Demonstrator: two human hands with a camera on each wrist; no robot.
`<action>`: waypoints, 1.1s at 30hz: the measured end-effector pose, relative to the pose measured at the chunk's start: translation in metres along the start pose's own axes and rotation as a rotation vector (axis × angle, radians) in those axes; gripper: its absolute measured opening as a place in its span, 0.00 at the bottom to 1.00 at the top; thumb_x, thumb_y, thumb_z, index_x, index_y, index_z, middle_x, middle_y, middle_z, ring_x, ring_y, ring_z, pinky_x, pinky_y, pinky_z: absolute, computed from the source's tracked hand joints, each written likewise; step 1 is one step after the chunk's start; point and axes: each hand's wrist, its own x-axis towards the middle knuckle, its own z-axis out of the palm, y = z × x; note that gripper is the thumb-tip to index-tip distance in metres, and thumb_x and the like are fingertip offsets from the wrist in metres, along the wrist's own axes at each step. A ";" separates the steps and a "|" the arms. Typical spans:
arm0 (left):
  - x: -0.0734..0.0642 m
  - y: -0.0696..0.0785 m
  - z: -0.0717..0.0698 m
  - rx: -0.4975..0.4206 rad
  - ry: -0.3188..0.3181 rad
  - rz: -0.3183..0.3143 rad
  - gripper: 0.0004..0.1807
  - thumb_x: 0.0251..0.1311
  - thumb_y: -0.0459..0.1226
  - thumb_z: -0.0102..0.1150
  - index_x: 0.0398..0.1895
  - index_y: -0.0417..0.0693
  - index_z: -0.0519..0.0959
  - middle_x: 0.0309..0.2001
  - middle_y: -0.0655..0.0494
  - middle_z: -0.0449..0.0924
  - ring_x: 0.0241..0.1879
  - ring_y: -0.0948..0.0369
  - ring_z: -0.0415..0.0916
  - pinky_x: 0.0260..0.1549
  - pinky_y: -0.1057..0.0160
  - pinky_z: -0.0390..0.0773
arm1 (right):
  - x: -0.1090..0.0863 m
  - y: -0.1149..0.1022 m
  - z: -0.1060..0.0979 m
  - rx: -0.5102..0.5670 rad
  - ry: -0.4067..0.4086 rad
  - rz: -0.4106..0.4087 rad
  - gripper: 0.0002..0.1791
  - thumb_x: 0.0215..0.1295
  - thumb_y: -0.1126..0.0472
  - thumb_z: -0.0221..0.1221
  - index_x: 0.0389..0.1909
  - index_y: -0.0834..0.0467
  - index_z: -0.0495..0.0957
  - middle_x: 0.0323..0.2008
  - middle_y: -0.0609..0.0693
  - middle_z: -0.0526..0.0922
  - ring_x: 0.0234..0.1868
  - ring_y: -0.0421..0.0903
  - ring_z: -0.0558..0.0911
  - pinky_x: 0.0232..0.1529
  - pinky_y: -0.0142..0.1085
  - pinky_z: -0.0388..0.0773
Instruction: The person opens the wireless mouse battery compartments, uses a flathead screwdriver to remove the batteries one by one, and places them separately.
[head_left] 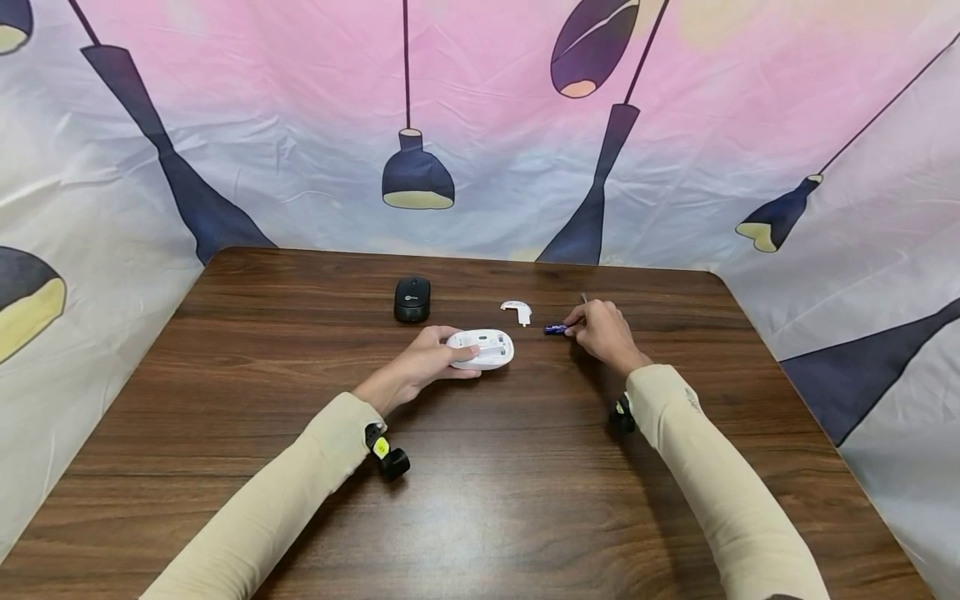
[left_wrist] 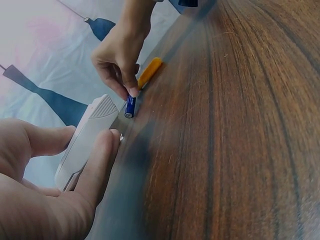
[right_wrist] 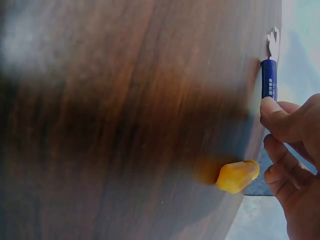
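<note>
My left hand (head_left: 426, 360) grips a white computer mouse (head_left: 486, 336) with its underside up and its battery compartment uncovered. In the left wrist view, the thumb and fingers clasp this mouse (left_wrist: 86, 137) from both sides. Over to the right, my right hand (head_left: 606, 333) pinches a dark blue battery (head_left: 555, 330) between thumb and fingertips, just above or at the tabletop. One end of the battery (right_wrist: 269, 80) sticks out past the fingers in the right wrist view. A white curved battery cover (head_left: 519, 312) lies between the hands, farther back.
A black mouse (head_left: 412, 300) sits on the brown wooden table (head_left: 480, 475), behind the left hand. Beside the right hand lies a tool with a yellow-orange handle (left_wrist: 150, 72), mostly hidden in the head view. A printed cloth (head_left: 315, 167) hangs behind the table.
</note>
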 end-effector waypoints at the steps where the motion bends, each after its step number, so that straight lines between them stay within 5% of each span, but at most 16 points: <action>1: 0.000 0.000 0.000 0.000 -0.001 0.000 0.28 0.69 0.23 0.53 0.69 0.23 0.56 0.60 0.30 0.66 0.46 0.52 0.78 0.50 0.60 0.85 | 0.001 0.001 0.000 -0.004 -0.002 0.002 0.04 0.62 0.68 0.67 0.36 0.60 0.90 0.39 0.57 0.89 0.40 0.57 0.86 0.40 0.52 0.84; 23: 0.002 0.004 0.006 0.015 -0.009 0.009 0.28 0.70 0.24 0.54 0.69 0.24 0.58 0.59 0.32 0.68 0.46 0.52 0.79 0.50 0.60 0.85 | 0.004 0.004 -0.001 -0.024 -0.035 0.009 0.04 0.63 0.67 0.66 0.37 0.59 0.89 0.39 0.57 0.89 0.42 0.57 0.86 0.43 0.55 0.84; 33: 0.014 0.007 0.010 0.046 0.019 0.014 0.28 0.69 0.25 0.56 0.69 0.27 0.60 0.58 0.34 0.68 0.44 0.53 0.79 0.48 0.61 0.86 | 0.004 0.006 0.000 -0.012 -0.033 0.014 0.06 0.61 0.68 0.67 0.39 0.61 0.87 0.38 0.57 0.89 0.39 0.55 0.86 0.42 0.54 0.84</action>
